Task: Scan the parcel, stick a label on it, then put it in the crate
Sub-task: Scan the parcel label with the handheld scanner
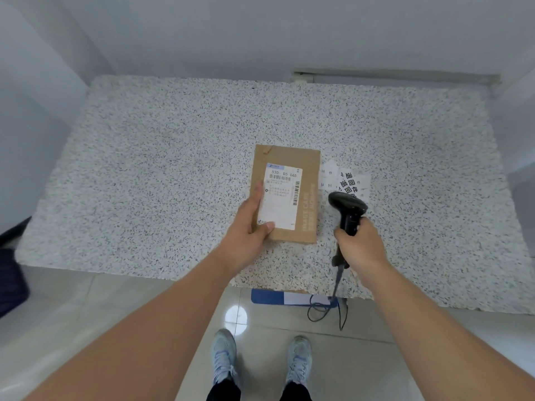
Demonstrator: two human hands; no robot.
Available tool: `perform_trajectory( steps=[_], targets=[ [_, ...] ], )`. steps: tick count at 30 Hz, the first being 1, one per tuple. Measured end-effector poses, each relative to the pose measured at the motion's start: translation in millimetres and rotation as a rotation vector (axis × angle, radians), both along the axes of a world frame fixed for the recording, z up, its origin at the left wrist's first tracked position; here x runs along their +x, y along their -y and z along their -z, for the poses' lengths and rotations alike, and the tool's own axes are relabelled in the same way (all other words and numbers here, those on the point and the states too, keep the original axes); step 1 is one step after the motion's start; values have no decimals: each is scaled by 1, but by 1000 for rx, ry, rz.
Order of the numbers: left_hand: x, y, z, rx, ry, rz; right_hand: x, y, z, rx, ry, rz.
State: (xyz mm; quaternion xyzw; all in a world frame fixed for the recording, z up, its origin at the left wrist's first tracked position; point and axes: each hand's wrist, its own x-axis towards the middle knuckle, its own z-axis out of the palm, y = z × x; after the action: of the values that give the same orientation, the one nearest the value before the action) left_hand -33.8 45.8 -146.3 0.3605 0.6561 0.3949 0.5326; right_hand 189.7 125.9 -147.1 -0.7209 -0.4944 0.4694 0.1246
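Note:
A flat brown cardboard parcel (307, 198) lies on the speckled table (173, 157), with a white shipping label and barcodes on its top face. My left hand (250, 224) grips the parcel's near left corner, thumb on the label. My right hand (360, 241) is closed around the handle of a black barcode scanner (347, 208), held just right of the parcel with its head pointing away from me. A loose pile of white labels with black print (351, 180) lies on the table right of the parcel, partly hidden by the scanner head.
The scanner's cable (335, 287) hangs over the table's near edge to the floor. A blue and white object (289, 298) sticks out under the table edge. A dark blue object (11, 279) sits at the far left. Walls close in behind and beside the table.

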Motion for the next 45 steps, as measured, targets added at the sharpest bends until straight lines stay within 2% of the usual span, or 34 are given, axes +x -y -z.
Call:
perform_trajectory(
  steps=[5,9,20,39,45],
  targets=[
    [4,-18,-2,134,-247,-34,-6,0,-30,60,-150,78],
    [-1,-29,3,183,-377,-44,-19,3,-57,51,-266,10],
    [3,-37,-3,149,-380,-77,-33,16,-104,7,-419,-88],
    [8,-44,-14,83,-361,-84,-33,20,-108,-2,-446,-130],
    [7,-41,-17,39,-257,-85,-31,20,-97,53,-387,-147]
  ],
)
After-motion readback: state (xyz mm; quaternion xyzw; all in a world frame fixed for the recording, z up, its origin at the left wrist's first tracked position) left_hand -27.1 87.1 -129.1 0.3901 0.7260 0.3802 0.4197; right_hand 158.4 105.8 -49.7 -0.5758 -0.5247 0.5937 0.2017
